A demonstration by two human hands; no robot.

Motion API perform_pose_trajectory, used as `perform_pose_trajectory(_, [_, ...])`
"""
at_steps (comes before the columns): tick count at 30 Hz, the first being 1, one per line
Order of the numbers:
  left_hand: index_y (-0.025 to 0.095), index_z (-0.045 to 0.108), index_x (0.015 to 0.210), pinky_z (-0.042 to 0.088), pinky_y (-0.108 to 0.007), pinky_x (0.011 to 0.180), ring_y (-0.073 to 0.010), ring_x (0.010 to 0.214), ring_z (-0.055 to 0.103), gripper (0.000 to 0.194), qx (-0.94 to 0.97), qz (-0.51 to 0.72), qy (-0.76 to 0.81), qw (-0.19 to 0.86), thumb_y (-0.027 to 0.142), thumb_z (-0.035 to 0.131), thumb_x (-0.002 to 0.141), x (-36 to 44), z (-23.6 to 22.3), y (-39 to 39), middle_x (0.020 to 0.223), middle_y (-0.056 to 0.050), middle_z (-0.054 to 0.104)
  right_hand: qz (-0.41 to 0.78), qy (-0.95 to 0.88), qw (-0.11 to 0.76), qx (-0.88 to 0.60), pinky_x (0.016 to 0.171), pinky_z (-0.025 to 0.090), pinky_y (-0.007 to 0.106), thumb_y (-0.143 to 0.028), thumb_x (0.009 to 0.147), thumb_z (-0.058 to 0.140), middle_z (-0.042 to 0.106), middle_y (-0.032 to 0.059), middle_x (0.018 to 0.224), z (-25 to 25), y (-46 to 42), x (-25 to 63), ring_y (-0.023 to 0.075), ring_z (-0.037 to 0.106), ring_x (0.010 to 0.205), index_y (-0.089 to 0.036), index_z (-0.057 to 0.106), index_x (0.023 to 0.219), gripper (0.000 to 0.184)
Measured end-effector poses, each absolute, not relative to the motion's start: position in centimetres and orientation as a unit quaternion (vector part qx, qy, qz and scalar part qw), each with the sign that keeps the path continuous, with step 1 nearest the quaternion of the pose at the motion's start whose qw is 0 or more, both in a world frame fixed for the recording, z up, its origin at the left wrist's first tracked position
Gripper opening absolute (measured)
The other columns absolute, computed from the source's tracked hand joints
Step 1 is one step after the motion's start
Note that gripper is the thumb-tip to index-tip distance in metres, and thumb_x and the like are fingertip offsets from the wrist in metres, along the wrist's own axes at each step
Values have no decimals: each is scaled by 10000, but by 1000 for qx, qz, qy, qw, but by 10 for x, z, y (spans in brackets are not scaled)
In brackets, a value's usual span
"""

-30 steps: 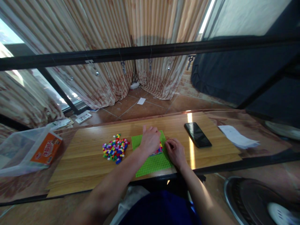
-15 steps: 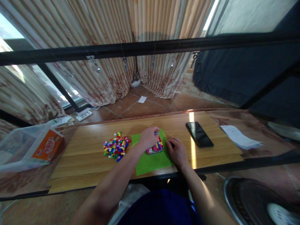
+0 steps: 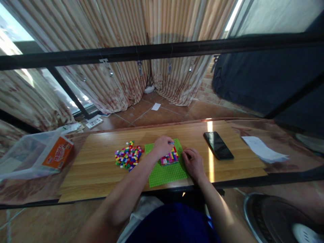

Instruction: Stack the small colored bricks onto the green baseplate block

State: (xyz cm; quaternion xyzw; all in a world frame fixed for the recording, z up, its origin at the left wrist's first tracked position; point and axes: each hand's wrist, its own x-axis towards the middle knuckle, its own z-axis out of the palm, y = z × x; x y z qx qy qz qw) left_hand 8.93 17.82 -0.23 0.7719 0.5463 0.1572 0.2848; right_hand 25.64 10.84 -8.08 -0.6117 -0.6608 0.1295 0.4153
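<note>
A green studded baseplate [image 3: 165, 173] lies on the wooden table [image 3: 101, 175], with a patch of small coloured bricks [image 3: 170, 158] pressed onto its far part. My left hand [image 3: 162, 147] hovers over that patch, fingers pinched on a small blue brick [image 3: 171, 143]. My right hand [image 3: 193, 164] rests curled at the baseplate's right edge, fingers closed against it. A heap of loose coloured bricks [image 3: 128, 156] sits to the left of the baseplate.
A black phone [image 3: 218, 145] lies right of the baseplate, a white paper [image 3: 263, 149] further right. A clear plastic bin [image 3: 22, 158] with an orange box [image 3: 57, 152] stands at the far left. A black bar [image 3: 162, 50] crosses overhead; curtains hang behind.
My left hand has lifted off the brick patch, uncovering it, and now pinches a small blue brick over its far edge. My right hand has stayed by the baseplate's right edge.
</note>
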Motion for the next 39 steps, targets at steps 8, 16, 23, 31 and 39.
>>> perform_pose_trajectory(8, [189,703,1050,475,-328,929,-198,996,642,276,790,219,522,236,193,557,816,85,-8,164,1072,-57,717,113,-668,419,-605,751,453,311,-290,885,493,657,70,864,-83,110,256,187,592,814,-189,659,778,222])
perform_pose_trajectory(16, [195,638,1109,445,-367,996,-194,1086,592,293,758,378,509,155,149,528,841,36,-22,116,1140,-63,668,100,-670,414,-608,758,456,323,-310,892,492,662,75,883,-82,109,256,194,593,824,-188,661,771,242])
perform_pose_trajectory(23, [194,632,973,486,-374,896,-213,969,617,178,681,384,618,83,173,514,841,-38,-38,79,986,-60,681,99,-668,420,-606,758,464,336,-360,890,492,667,78,870,-83,108,258,202,602,824,-189,674,784,271])
perform_pose_trajectory(31, [187,615,909,499,-354,800,-222,879,619,118,653,316,684,80,226,541,826,-69,-56,45,898,-57,662,95,-672,411,-608,756,466,333,-366,891,492,673,77,877,-83,107,259,202,606,829,-186,673,790,274])
perform_pose_trajectory(39, [198,640,919,477,-393,836,-249,902,608,130,704,231,669,59,206,534,844,-58,-57,56,928,-72,679,90,-669,397,-622,761,464,344,-372,886,491,673,88,885,-83,107,259,214,602,841,-181,678,798,281])
